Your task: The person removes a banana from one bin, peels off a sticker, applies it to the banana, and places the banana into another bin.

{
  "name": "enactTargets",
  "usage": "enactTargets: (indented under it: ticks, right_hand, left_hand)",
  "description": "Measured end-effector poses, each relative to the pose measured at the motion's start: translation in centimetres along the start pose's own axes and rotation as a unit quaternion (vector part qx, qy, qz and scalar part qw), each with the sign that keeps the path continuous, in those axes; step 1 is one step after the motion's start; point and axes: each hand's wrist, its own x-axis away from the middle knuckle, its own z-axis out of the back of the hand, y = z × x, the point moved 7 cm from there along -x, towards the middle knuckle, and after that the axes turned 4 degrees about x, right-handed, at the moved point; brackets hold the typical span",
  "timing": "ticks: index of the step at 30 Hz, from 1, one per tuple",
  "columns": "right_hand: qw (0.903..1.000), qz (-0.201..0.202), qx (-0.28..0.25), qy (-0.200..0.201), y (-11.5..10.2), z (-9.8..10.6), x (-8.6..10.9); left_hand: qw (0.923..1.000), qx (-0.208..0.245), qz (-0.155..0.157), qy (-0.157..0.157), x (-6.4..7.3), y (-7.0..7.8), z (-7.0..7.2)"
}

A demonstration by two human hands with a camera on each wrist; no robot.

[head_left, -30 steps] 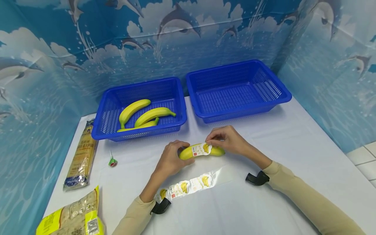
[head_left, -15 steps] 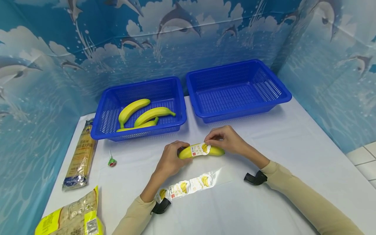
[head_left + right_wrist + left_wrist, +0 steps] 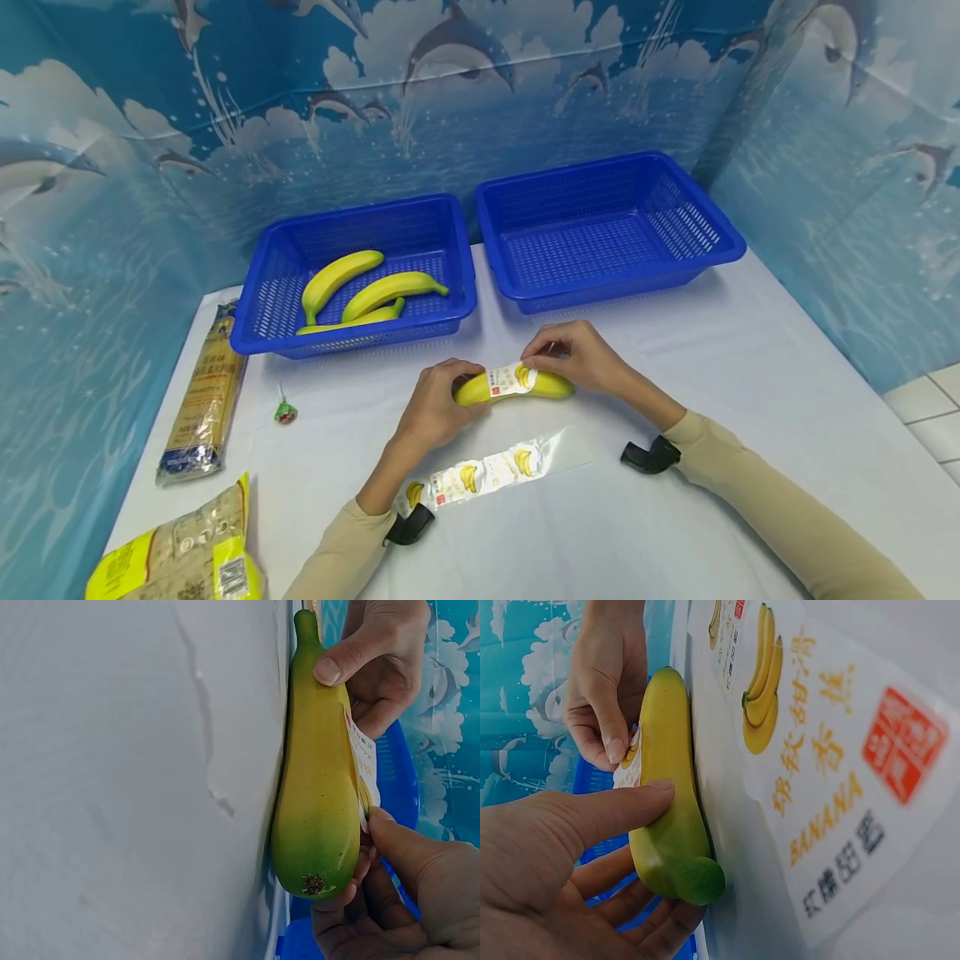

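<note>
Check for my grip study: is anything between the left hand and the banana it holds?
Nothing visible: the left hand grips the banana directly, near its stem; the right hand pinches the banana label farther along.

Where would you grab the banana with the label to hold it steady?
I'd grip the banana near its stem end, coming from the left, thumb on the near side, fingers round the far side, as the left hand does. It lies crosswise, and that rounded end is free of the label, whose right edge the right hand pinches.
</note>
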Motion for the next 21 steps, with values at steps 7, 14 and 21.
enactTargets:
  ticks: [7, 14, 21]
  right_hand:
    - [0.9997, 0.018, -0.012, -0.006, 0.0, -0.1, 0.0]
    - [0.9989, 0.039, -0.020, -0.018, -0.3, -0.4, 0.1]
    - [0.9957, 0.068, -0.018, -0.060, -0.8, -1.1, 0.3]
  left_hand:
    - [1.0000, 0.004, 0.003, 0.000, 0.1, 0.0, 0.0]
    - [1.0000, 0.000, -0.001, 0.003, 0.1, -0.1, 0.0]
    - [1.0000, -0.008, -0.001, -0.002, 0.0, -0.1, -0.1]
